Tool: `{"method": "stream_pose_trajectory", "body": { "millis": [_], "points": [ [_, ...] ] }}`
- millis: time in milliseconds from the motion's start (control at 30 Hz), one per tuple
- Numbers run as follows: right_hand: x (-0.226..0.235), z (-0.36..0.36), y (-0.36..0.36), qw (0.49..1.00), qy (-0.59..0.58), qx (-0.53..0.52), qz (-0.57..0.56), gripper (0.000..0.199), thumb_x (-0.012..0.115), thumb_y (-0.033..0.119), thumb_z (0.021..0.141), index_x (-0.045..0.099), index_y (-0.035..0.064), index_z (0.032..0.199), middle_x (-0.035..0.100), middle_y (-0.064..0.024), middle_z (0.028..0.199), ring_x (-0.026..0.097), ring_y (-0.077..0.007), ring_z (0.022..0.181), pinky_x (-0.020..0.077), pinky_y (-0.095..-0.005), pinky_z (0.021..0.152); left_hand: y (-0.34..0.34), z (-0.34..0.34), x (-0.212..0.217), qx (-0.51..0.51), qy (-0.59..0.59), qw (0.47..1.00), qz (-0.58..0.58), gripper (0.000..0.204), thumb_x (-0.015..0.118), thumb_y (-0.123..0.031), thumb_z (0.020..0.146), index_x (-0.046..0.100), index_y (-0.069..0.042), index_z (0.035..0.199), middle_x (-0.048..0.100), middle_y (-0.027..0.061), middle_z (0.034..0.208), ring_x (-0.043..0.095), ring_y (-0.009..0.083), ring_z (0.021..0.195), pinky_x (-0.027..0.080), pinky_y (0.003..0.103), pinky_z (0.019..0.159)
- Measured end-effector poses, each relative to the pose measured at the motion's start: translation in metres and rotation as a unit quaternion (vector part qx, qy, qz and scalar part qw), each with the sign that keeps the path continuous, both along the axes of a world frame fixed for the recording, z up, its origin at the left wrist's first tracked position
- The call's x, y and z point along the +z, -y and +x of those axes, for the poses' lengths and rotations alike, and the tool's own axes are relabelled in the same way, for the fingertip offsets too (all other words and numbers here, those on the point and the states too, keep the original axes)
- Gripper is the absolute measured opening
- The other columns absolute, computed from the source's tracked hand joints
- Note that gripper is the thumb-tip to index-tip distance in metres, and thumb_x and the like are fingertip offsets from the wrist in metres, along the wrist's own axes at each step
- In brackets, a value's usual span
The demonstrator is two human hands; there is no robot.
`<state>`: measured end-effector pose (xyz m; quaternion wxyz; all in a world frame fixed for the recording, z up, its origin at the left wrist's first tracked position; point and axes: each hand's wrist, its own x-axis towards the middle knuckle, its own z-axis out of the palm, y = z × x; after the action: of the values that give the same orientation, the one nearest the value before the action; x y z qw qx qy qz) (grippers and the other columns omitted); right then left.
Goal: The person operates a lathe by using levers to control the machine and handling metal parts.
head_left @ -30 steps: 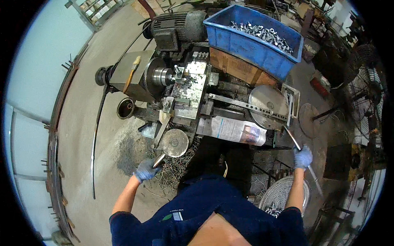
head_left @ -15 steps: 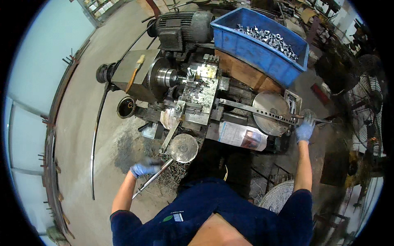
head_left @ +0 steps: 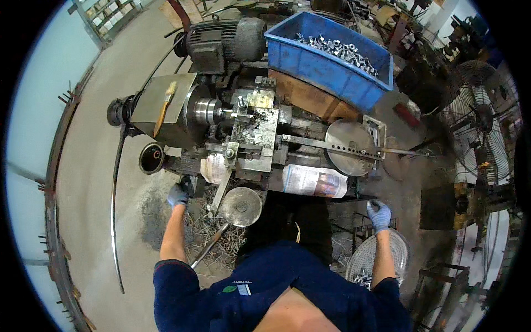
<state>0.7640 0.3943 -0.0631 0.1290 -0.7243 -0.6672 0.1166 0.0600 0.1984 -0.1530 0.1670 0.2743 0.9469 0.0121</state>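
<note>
My left hand [head_left: 178, 195], in a blue-grey glove, is beside a dark part at the near left of the lathe-like machine. Its fingers are partly hidden against that part, so I cannot tell their grip. My right hand [head_left: 379, 216], gloved alike, is over the far rim of a round basket [head_left: 402, 252] with small metal pieces in it. Its thumb and fingers look apart, with nothing visible between them. A small bright workpiece [head_left: 227, 110] juts from the chuck [head_left: 207, 111] toward the tool slide [head_left: 255, 133]. The long perforated lever [head_left: 315, 143] lies across a round metal disc [head_left: 345, 135], untouched.
A blue bin [head_left: 326, 63] with many metal parts stands behind the machine. A brush [head_left: 164, 110] lies on the headstock cover, near the motor [head_left: 224, 44]. A rod with a round plate [head_left: 241, 207] projects toward me. A large fan [head_left: 478, 119] stands right; shavings [head_left: 213, 235] cover the floor.
My right hand has left the lever's end and come nearer, above the basket. My left hand has moved away from the rod, up to the machine's left side. The view has shifted slightly.
</note>
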Motion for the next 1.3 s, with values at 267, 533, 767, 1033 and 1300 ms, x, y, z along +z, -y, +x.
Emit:
{"method": "stream_pose_trajectory", "body": {
  "millis": [267, 533, 767, 1033, 1300],
  "points": [
    [0.077, -0.049, -0.04, 0.983, -0.087, 0.133, 0.087, 0.032, 0.071, 0.029, 0.075, 0.068, -0.0004, 0.087, 0.067, -0.0167, 0.081, 0.066, -0.0283, 0.076, 0.0496, -0.034, 0.072, 0.014, -0.024, -0.004, -0.149, -0.015, 0.988, -0.041, 0.047, 0.045, -0.05, 0.083, 0.064, -0.01, 0.099, 0.065, 0.0167, 0.099, 0.061, 0.0358, 0.092, 0.048, 0.045, 0.077],
    [0.225, -0.309, -0.063, 0.829, -0.062, 0.512, 0.216, 0.041, 0.06, 0.046, 0.078, 0.069, 0.012, 0.099, 0.061, -0.0126, 0.112, 0.047, -0.0311, 0.118, 0.0297, -0.0455, 0.104, 0.033, -0.046, 0.043, -0.19, 0.086, 0.977, 0.039, 0.04, 0.054, -0.036, 0.082, 0.062, -0.007, 0.109, 0.063, 0.0184, 0.104, 0.064, 0.031, 0.086, 0.049, 0.041, 0.077],
    [0.213, -0.468, -0.074, 0.703, 0.341, 0.604, 0.156, 0.053, 0.059, 0.052, 0.072, 0.068, 0.0106, 0.103, 0.063, -0.0083, 0.109, 0.041, -0.0284, 0.122, 0.0097, -0.06, 0.107, 0.126, -0.088, 0.186, -0.083, 0.031, 0.953, 0.289, 0.033, 0.058, -0.024, 0.088, 0.059, -0.005, 0.116, 0.066, 0.0097, 0.097, 0.061, 0.0156, 0.08, 0.05, 0.028, 0.068],
    [0.225, -0.479, -0.068, 0.76, 0.258, 0.587, 0.104, 0.048, 0.052, 0.055, 0.076, 0.071, 0.0135, 0.091, 0.067, -0.0081, 0.096, 0.05, -0.0282, 0.114, 0.01, -0.0615, 0.105, 0.257, -0.116, 0.173, 0.159, -0.105, 0.954, 0.233, 0.049, 0.047, -0.049, 0.088, 0.063, -0.005, 0.105, 0.066, 0.0188, 0.092, 0.065, 0.0321, 0.084, 0.049, 0.04, 0.073],
    [0.218, -0.478, -0.059, 0.761, 0.232, 0.589, 0.142, 0.058, 0.051, 0.06, 0.076, 0.071, 0.0077, 0.092, 0.066, -0.0121, 0.087, 0.059, -0.0301, 0.096, 0.0137, -0.0592, 0.106, 0.187, 0.008, 0.196, 0.193, -0.114, 0.959, 0.174, 0.051, 0.047, -0.053, 0.086, 0.06, -0.004, 0.09, 0.063, 0.0209, 0.086, 0.06, 0.0399, 0.081, 0.045, 0.047, 0.069]
  ]
}}
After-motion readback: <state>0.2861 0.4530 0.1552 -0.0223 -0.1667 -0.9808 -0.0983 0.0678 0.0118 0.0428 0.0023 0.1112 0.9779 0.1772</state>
